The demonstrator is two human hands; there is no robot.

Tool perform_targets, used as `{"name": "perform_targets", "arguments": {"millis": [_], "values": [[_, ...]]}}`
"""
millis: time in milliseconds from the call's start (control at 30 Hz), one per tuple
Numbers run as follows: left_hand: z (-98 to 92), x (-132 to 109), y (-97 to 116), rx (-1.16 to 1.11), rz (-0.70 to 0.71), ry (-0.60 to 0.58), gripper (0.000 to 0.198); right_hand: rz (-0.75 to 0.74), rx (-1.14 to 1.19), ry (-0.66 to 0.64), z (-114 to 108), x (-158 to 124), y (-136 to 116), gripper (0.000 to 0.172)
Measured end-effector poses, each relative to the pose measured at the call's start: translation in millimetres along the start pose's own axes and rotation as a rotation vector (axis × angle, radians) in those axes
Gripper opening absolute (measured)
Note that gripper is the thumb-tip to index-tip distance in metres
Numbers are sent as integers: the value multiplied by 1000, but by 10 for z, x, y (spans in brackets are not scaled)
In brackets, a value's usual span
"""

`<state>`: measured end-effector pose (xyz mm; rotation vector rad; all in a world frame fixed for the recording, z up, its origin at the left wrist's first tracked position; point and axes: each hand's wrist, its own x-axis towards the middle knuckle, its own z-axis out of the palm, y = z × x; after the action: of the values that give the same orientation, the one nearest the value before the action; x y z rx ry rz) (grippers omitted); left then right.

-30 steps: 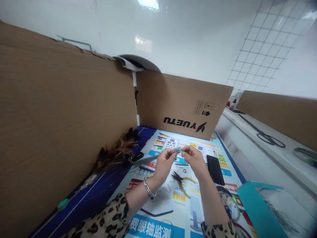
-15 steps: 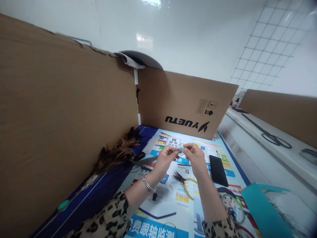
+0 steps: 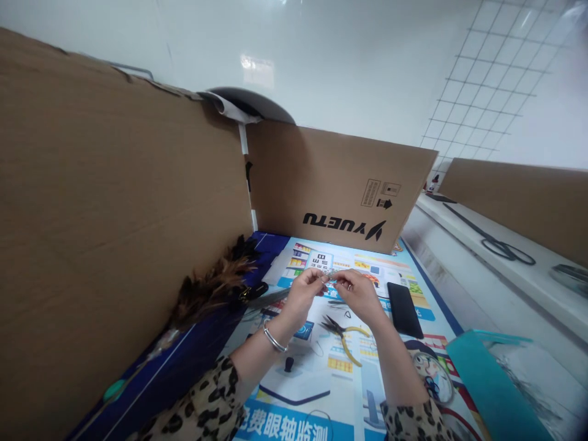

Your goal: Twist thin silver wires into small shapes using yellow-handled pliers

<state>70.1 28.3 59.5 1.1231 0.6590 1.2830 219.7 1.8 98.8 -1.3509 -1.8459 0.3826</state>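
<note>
Presently, the left hand (image 3: 302, 294) and right hand (image 3: 361, 296) are pinching a small shiny piece (image 3: 329, 275) in a closed grip over the bench (image 3: 340, 387), toward its far edge. Pliers (image 3: 340, 331) are lying open nearer the front edge; a black phone (image 3: 404, 310) is resting near the right edge.

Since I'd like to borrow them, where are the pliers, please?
In the head view, the pliers lie on the printed sheet, just left of the right forearm.

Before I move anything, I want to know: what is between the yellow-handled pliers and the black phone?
In the head view, the right forearm crosses between the pliers and the phone, over the printed sheet.
</note>
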Motion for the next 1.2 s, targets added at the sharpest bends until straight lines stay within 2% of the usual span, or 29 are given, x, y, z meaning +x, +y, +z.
{"name": "perform_targets", "arguments": {"millis": [100,333,567,733,833,967,1067,1200], "values": [[13,3,-50,12,-22,-3,15,-34,-117,-30,-30,10,6,15],[66,-33,-62,-19,-98,-21,13,-82,-207,-134,-111,28,75,10],[124,-111,-70,12,-127,-63,18,-110,-234,-288,-236,15,42,16],[181,-87,-21,86,-128,-172,15,-91,-218,-374,-407,-6,-43,18],[193,-37,80,289,-44,-224,5,-98,-196,-418,-499,-15,-58,19],[226,-9,265,636,239,-190,5,-112,-239,-381,-565,-26,-58,20],[278,-22,347,753,276,-160,9,-106,-273,-375,-598,-39,-65,21],[296,-39,335,723,263,-163,9,-98,-305,-407,-627,-45,-81,20]]}}
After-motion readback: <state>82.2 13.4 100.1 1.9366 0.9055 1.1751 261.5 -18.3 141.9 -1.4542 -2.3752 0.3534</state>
